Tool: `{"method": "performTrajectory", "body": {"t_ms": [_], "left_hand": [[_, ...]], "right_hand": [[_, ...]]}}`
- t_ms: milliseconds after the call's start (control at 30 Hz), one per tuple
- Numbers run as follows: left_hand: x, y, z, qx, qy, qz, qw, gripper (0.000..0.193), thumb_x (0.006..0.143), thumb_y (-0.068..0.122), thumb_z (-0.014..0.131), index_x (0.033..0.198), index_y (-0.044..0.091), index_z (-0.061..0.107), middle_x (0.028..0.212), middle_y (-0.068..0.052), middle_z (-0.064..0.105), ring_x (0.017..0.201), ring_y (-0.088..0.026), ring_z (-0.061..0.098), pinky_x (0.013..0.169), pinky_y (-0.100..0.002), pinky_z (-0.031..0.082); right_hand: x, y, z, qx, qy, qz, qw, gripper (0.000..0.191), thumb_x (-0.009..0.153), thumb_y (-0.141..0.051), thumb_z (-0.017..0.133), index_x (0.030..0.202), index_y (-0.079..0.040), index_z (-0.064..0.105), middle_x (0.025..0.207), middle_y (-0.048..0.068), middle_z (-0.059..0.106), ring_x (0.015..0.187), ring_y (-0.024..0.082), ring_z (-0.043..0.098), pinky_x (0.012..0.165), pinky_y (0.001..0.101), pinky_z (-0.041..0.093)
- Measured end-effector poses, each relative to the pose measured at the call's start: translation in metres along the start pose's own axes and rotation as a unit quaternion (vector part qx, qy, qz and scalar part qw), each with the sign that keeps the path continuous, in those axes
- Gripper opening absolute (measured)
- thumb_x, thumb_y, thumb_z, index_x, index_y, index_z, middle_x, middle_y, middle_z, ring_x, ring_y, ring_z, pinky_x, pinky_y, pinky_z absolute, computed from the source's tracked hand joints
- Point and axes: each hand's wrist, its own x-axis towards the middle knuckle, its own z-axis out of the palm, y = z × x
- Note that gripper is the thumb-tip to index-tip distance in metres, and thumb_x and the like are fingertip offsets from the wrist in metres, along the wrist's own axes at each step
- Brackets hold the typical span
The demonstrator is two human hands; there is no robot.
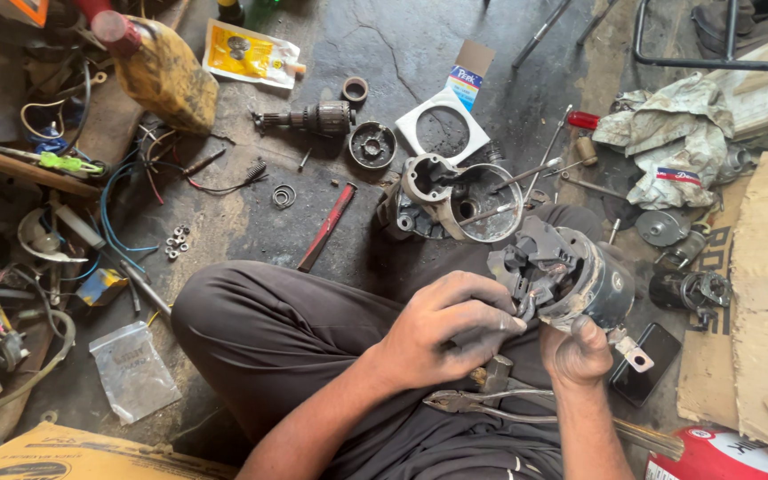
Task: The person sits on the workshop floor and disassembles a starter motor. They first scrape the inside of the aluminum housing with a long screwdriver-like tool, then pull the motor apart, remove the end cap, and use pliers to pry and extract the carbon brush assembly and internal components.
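Grey cylindrical motor body (590,286) with its dark plastic brush-holder plate (531,265) sits held over my lap, above the dark trousers (286,338). Right hand (577,354) cups it from below, fingers curled shut around the casing. Left hand (449,327) is closed at the plate's edge, fingertips pinching a small part there; too small to make out. I judge the step as work on the brush end: seating or freeing a piece. Next move calls for a steady casing and fine fingertip pressure. Steel pliers (482,404) lie on my lap just below; open aluminium housing (460,200) rests on the oily concrete floor (384,53) beyond my knee.
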Motion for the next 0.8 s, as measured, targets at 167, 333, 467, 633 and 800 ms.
{"method": "performTrajectory", "body": {"t_ms": [167,333,467,633,800], "left_hand": [[-0.001,-0.001,0.009,0.039,0.032,0.024,0.998,0.039,0.081,0.014,0.09,0.109,0.007,0.064,0.108,-0.007,0.063,0.101,-0.027,0.066,0.087,-0.038,0.055],[-0.005,-0.001,0.02,0.09,0.069,0.037,0.993,0.037,0.083,0.012,0.09,0.11,0.007,0.065,0.105,-0.007,0.064,0.098,-0.027,0.067,0.085,-0.038,0.055],[-0.009,-0.004,0.02,0.101,0.063,0.048,0.992,0.036,0.082,0.01,0.087,0.113,0.008,0.069,0.104,-0.006,0.064,0.097,-0.026,0.068,0.085,-0.038,0.055],[-0.008,-0.004,0.018,0.098,0.068,0.048,0.992,0.036,0.081,0.01,0.087,0.112,0.008,0.069,0.103,-0.005,0.064,0.096,-0.025,0.067,0.083,-0.037,0.054],[-0.005,-0.002,0.016,0.099,0.063,0.037,0.992,0.038,0.083,0.011,0.086,0.117,0.007,0.07,0.105,-0.005,0.065,0.093,-0.024,0.067,0.083,-0.037,0.053]], "right_hand": [[-0.002,0.0,-0.008,0.013,-0.01,0.03,0.999,0.082,0.079,-0.034,0.084,0.148,-0.002,0.053,0.143,0.01,0.062,0.135,0.028,0.057,0.119,0.0451,0.041],[-0.007,0.004,-0.016,0.018,-0.003,0.016,1.0,0.081,0.079,-0.033,0.082,0.147,0.002,0.055,0.138,0.013,0.062,0.135,0.03,0.057,0.122,0.0452,0.041],[-0.009,0.008,-0.017,0.067,0.006,0.045,0.997,0.083,0.078,-0.034,0.081,0.148,0.002,0.054,0.144,0.013,0.061,0.135,0.03,0.057,0.121,0.045,0.041],[-0.011,0.013,-0.022,0.064,0.002,0.05,0.997,0.083,0.077,-0.035,0.08,0.146,0.003,0.054,0.143,0.014,0.061,0.134,0.03,0.058,0.121,0.0447,0.042],[-0.013,0.015,-0.032,0.095,-0.023,0.069,0.993,0.071,0.084,-0.029,0.079,0.141,0.006,0.054,0.134,0.017,0.063,0.123,0.031,0.061,0.111,0.042,0.046]]}}
